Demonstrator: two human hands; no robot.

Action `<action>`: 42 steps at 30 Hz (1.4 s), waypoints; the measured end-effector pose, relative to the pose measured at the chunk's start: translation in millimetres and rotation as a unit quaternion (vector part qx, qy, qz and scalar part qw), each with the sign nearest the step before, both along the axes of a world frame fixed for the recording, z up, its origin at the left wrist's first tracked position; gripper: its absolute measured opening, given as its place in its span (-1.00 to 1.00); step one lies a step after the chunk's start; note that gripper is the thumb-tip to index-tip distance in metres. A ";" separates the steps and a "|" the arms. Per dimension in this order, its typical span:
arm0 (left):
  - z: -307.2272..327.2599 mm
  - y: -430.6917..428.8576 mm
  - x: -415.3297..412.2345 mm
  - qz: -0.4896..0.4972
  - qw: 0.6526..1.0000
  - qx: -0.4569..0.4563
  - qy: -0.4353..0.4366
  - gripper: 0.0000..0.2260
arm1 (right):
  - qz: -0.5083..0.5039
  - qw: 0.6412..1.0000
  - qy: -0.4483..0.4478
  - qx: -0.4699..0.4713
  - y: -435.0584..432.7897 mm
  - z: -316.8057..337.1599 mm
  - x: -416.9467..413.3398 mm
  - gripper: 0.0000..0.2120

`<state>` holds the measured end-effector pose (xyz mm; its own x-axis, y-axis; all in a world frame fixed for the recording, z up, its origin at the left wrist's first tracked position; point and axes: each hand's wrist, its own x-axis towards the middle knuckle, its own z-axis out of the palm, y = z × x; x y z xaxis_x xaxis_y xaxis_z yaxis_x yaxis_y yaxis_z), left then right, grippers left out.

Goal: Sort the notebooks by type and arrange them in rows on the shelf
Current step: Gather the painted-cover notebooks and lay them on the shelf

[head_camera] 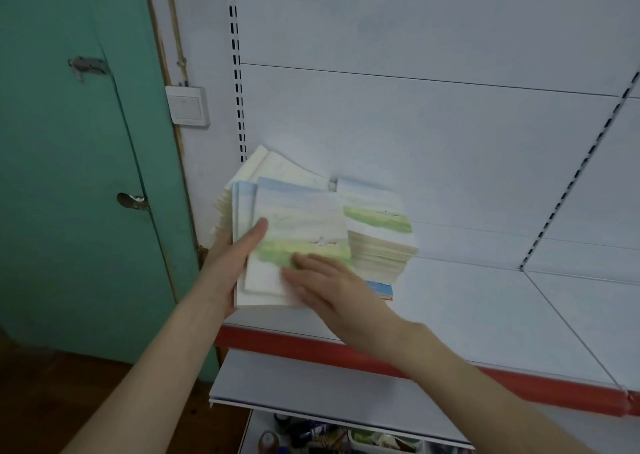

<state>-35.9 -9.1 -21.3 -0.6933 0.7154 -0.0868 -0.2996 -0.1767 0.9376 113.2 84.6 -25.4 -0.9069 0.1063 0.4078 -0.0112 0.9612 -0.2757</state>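
Note:
My left hand [235, 256] grips a fanned bundle of notebooks [298, 225] with pale sky-and-meadow covers, thumb on the top cover, at the left end of the white shelf [485, 301]. My right hand [329, 287] lies flat with straight fingers on the lower part of the top notebook. Just to the right stands a neat stack of same-cover notebooks [379, 232] on the shelf. A blue-edged notebook [381, 289] peeks out beneath that stack, mostly hidden by my right hand.
The shelf has a red front strip [519, 381] and a white back panel. A lower shelf [311, 391] juts out below, with small bottles and clutter [311, 436] under it. A green door [69, 176] and a wall switch [187, 105] are at left.

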 end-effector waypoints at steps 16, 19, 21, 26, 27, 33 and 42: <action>-3.3 -21.7 19.3 0.078 0.997 -0.002 -0.016 -0.70 | -0.247 0.967 -0.052 -0.018 112.1 -0.8 -3.7 -0.68; -5.8 -27.0 25.6 0.082 0.996 0.002 -0.022 -0.68 | -0.236 0.970 -0.040 -0.027 114.4 -1.1 -3.6 -0.70; -7.6 -31.2 29.2 0.080 0.996 0.007 -0.027 -0.69 | -0.232 0.971 -0.036 -0.038 114.3 -2.1 -2.7 -0.70; -10.9 -39.3 36.1 0.087 0.996 0.015 -0.033 -0.73 | -0.230 0.965 -0.017 -0.125 109.6 2.1 -2.0 -0.68; -11.2 -40.3 37.7 0.087 0.995 0.018 -0.035 -0.73 | -0.229 0.963 -0.014 -0.139 109.1 2.9 -1.2 -0.68; -11.4 -36.3 39.9 0.064 0.996 0.026 -0.047 -0.70 | -0.209 0.940 0.131 -0.237 82.1 10.0 13.3 -0.70; -19.2 -44.0 43.7 -0.003 0.996 0.069 -0.064 -0.47 | -0.052 0.993 0.044 -0.095 -37.7 -24.1 45.3 -0.41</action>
<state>7.8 -53.1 -40.5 -0.6790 0.7302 -0.0757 -0.4171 -0.2989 0.8583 158.5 47.0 -49.4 -0.8485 0.2807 0.4487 0.0533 0.8888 -0.4552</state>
